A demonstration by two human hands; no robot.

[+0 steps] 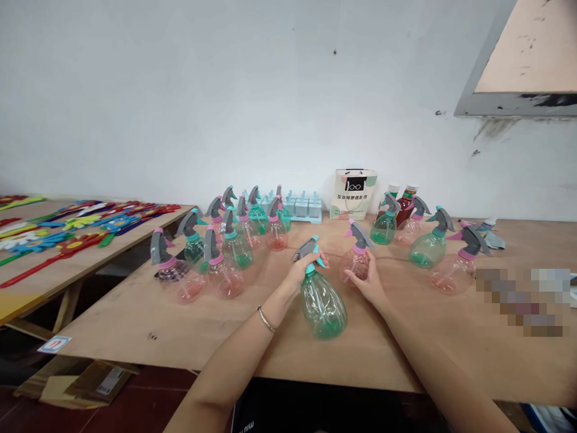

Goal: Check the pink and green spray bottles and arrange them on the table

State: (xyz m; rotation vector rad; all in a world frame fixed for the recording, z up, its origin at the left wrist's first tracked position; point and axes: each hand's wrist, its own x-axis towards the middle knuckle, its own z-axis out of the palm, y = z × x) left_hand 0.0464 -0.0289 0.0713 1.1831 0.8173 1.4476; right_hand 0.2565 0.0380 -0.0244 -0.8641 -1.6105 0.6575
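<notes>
Green bottle (323, 307) (grey and turquoise spray head (310, 245)), pink bottle (350, 263), tan table (265, 355)

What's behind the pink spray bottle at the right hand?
Beyond the pink spray bottle: tabletop, a paper bag, then the wall. Whatever the right hand and grey spray head cover cannot be seen.

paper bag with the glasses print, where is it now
In the head view, the paper bag stands right of centre by the wall, just left of the red bottles.

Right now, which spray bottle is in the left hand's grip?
The green bottle, frontmost, its sprayer head in the left hand. The right hand grasps a pink bottle; no hand touches the others.
</notes>
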